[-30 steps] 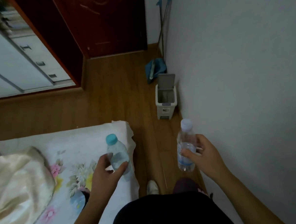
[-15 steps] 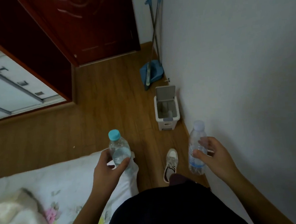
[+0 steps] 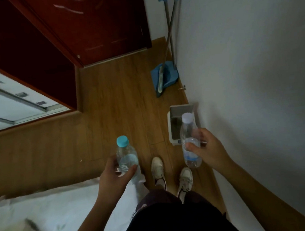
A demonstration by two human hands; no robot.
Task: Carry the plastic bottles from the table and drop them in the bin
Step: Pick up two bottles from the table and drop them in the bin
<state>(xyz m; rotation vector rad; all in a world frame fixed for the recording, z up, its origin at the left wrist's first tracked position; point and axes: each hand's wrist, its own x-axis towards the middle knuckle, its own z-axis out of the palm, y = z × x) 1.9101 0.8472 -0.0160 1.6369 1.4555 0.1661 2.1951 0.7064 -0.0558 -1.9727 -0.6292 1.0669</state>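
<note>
Standing just short of the bin (image 3: 172, 130), whose lid is up against the wall, the person has the left hand (image 3: 114, 179) wrapped round the lower body of the teal-capped bottle (image 3: 126, 156) and the right hand (image 3: 207, 149) closed on the middle of the white-capped bottle (image 3: 188, 140), which hangs in front of the bin's mouth. Both look like thin, clear, nearly empty plastic, so probably light and easily dented. A mid-body grip seems adequate for dropping them in.

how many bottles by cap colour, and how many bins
teal-capped bottle, in the left hand: 1
white-capped bottle, in the right hand: 1
bin, lid open, on the floor by the wall: 1
total: 3
</note>
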